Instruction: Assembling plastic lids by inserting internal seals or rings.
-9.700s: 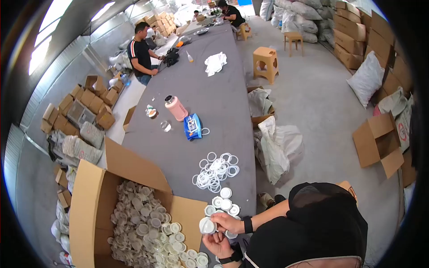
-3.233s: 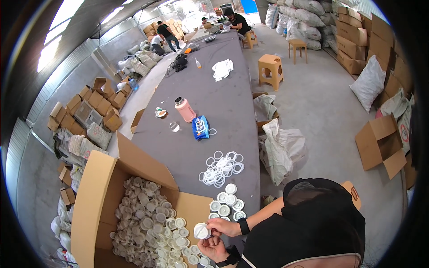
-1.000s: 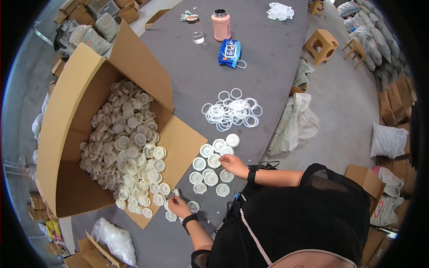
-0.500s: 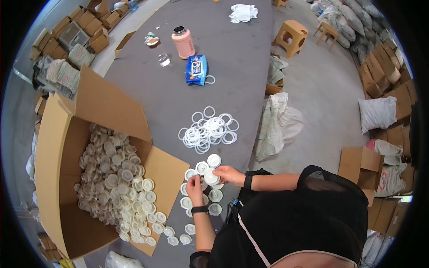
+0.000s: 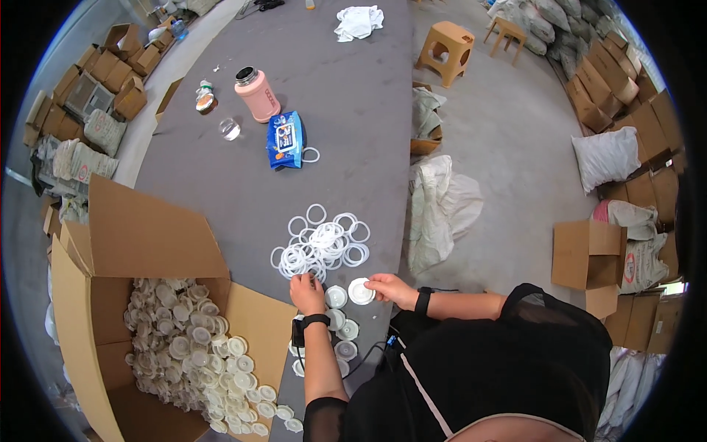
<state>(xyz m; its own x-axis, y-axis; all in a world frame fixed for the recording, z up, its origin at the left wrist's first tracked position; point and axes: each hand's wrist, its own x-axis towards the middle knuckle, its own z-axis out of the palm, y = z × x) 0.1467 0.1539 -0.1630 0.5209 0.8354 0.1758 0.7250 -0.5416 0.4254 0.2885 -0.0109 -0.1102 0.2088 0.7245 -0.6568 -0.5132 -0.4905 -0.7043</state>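
Observation:
My right hand (image 5: 391, 288) holds a round white plastic lid (image 5: 360, 291) at the near edge of the grey table (image 5: 346, 110). My left hand (image 5: 305, 291) reaches to the near edge of a heap of white rubber rings (image 5: 321, 244), fingertips on a ring. Several more white lids (image 5: 337, 312) lie on the table between my hands and close to my body. A big open cardboard box (image 5: 140, 243) at my left is filled with many white lids (image 5: 188, 342). Both wrists wear dark bands.
Farther up the table stand a pink bottle (image 5: 255, 93), a blue wipes packet (image 5: 283, 140), a small glass (image 5: 230, 129) and a white cloth (image 5: 358, 20). White sacks (image 5: 442, 210) lie on the floor at the right, with wooden stools (image 5: 445, 46) and cardboard boxes (image 5: 585, 258) beyond.
My left hand has moved from the lids near the box flap up to the ring heap. My right hand still holds a lid. The view has shifted a little.

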